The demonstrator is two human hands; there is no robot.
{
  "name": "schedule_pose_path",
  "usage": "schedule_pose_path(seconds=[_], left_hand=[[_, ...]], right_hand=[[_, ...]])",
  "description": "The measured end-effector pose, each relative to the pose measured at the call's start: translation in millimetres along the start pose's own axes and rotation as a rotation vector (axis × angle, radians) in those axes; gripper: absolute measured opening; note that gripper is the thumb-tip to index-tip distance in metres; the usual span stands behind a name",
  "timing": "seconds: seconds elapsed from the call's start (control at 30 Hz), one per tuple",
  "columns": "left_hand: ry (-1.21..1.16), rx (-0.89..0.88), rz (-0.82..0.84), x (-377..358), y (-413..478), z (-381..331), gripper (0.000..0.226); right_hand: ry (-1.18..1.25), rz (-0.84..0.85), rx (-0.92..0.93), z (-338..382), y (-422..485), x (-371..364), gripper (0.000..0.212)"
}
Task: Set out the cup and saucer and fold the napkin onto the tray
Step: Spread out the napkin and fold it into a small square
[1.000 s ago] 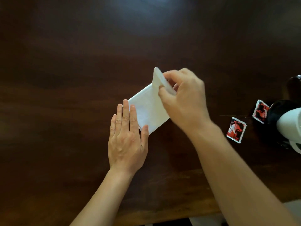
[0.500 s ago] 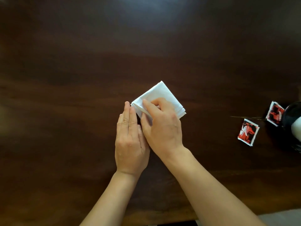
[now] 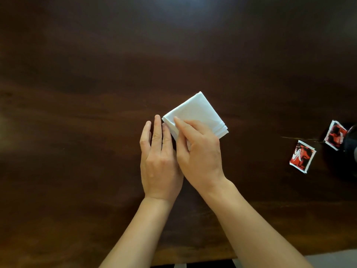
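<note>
A white napkin [image 3: 197,113], folded into a small square with stacked layers showing at its right corner, lies flat on the dark wooden table [image 3: 96,93]. My right hand [image 3: 199,151] rests on the napkin's near half, index finger stretched along the left fold edge and pressing it down. My left hand [image 3: 159,159] lies flat beside it on the table, straight fingers touching the napkin's left corner. A dark rounded object [image 3: 351,144] at the right edge is mostly cut off; cup, saucer and tray cannot be made out.
Two small red, black and white sachets lie at the right: one [image 3: 302,156] alone on the wood, the other [image 3: 334,134] against the dark object. The table's near edge [image 3: 193,263] runs below my forearms.
My right hand brought the lifted napkin flap down toward me, closing the fold, and now presses it flat. The left hand stayed at the left corner. The view shifted left, cutting off the white cup.
</note>
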State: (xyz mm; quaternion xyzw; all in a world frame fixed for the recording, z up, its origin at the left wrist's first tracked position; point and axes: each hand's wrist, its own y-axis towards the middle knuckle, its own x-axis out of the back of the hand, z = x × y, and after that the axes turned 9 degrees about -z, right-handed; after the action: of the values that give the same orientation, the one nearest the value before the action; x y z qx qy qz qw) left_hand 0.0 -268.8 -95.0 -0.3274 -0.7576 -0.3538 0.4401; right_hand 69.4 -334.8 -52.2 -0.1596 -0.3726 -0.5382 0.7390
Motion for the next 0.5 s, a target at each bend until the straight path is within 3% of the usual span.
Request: schedule_pose_path(seconds=[0.07,0.17,0.27,0.37,0.5], left_hand=[[-0.113,0.079,-0.041,2,1,-1,0.042],[-0.333,0.246,-0.114,12,4,-4,0.043],[-0.449,0.349,-0.183,26,19,-12,0.039],[-0.465,0.207,-0.216,33,48,-19,0.034],[-0.447,-0.186,-0.021,10,95,-26,0.039]], right_hand=[[0.083,-0.009,-0.034,-3,-4,8,0.029],[0.281,-0.078,-0.227,-10,-9,27,0.028],[0.319,-0.191,-0.355,-21,-6,49,0.029],[0.333,-0.301,-0.395,-30,7,63,0.034],[0.134,-0.333,-0.297,-32,23,53,0.040]])
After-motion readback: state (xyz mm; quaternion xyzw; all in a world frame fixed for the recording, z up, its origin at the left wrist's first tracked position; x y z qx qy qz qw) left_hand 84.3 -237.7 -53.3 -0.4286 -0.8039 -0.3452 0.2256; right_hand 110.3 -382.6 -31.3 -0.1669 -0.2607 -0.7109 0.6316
